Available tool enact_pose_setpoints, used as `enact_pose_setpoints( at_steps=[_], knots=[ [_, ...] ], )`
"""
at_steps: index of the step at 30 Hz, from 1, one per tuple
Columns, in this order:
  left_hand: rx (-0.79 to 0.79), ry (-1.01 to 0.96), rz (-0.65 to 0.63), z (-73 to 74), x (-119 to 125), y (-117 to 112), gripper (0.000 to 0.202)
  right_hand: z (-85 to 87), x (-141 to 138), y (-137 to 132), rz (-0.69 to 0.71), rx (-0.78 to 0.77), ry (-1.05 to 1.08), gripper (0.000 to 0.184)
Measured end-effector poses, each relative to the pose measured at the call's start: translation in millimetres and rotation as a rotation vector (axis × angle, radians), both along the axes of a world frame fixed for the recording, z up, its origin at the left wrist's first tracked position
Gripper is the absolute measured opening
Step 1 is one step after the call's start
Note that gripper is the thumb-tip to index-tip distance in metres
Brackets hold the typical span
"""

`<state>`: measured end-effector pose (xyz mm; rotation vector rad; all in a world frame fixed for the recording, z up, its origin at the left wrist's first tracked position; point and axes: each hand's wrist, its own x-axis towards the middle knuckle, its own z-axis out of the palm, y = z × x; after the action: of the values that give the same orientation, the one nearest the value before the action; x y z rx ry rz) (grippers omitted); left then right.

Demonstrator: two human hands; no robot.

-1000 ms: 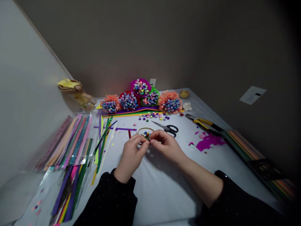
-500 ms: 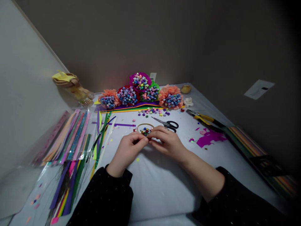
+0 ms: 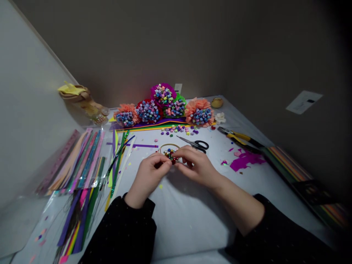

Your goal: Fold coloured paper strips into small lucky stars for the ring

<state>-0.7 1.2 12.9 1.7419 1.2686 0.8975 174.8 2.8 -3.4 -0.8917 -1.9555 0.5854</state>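
My left hand (image 3: 152,174) is closed in a pinch, with thumb and forefinger together; what lies between them is too small to make out. Facing it, my right hand (image 3: 196,165) curls its forefinger and thumb in at the same spot. A shiny dark red bit (image 3: 173,160) shows between the fingertips, its kind unclear. Just beyond is a round gold-rimmed container (image 3: 168,145) with small shiny many-coloured stars (image 3: 168,152), partly covered by my fingers. Black-handled scissors (image 3: 194,142) lie behind my right hand.
Paper strips (image 3: 117,165) and a clear bag of strips (image 3: 79,161) lie left. Loose pastel stars (image 3: 178,129) sit before several star bouquets (image 3: 148,111). Yellow-black pliers (image 3: 239,138), purple scraps (image 3: 244,160) and a strip pack (image 3: 305,183) are right; walls stand around.
My right forefinger has lifted and moved slightly apart from the thumb, so the red bit shows. The left hand keeps its pinch; the view has shifted slightly.
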Motion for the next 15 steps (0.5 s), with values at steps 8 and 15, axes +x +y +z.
enact_pose_setpoints(
  at_steps=[8,15],
  knots=[
    [0.144,0.053,-0.024,0.3,3.0,-3.5,0.011,10.0,-2.6,0.3,-0.064,-0.315,0.05,0.008],
    [0.167,0.093,-0.067,-1.2,2.5,-3.5,0.013,2.9,-5.9,2.3,-0.081,-0.423,0.031,0.011]
  ],
)
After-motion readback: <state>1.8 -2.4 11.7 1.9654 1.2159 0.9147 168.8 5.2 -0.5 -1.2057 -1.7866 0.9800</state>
